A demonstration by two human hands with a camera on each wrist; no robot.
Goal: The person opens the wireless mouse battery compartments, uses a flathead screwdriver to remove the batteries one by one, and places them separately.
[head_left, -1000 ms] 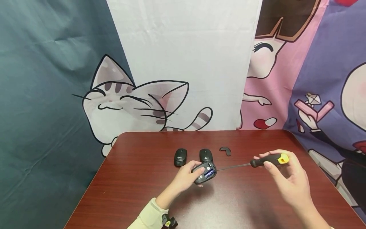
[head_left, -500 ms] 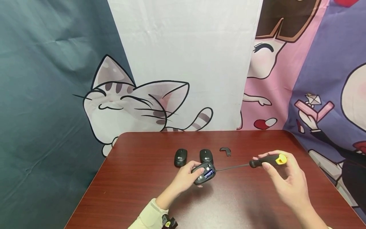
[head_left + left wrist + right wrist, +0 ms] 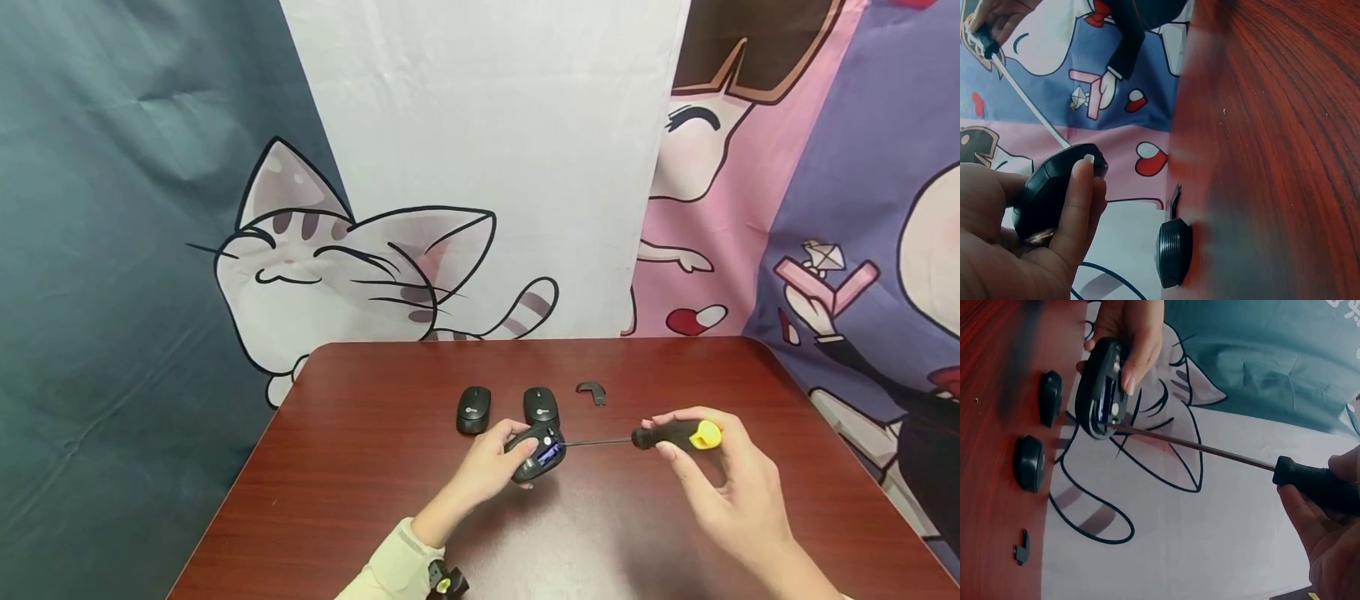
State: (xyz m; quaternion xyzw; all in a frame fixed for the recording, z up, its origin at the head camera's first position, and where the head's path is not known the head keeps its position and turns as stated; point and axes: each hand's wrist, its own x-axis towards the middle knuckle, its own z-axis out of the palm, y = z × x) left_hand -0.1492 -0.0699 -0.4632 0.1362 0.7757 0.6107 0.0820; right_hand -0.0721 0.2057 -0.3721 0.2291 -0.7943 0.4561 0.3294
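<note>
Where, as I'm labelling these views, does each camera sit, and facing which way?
Head: worn on the head, facing forward and down at the table; left hand, right hand and left sleeve show.
Left wrist: on that wrist, facing the wireless mouse its hand holds; both hands show.
Right wrist: on that wrist, facing the screwdriver and mouse; both hands show.
Shared by wrist views: mouse, screwdriver, cartoon backdrop.

Black mouse (image 3: 1099, 394): raised, tilted, underside exposed, battery compartment (image 3: 1108, 400) uncovered. Screwdriver (image 3: 651, 437): nearly level, black-and-yellow handle, tip at mouse's underside.
</note>
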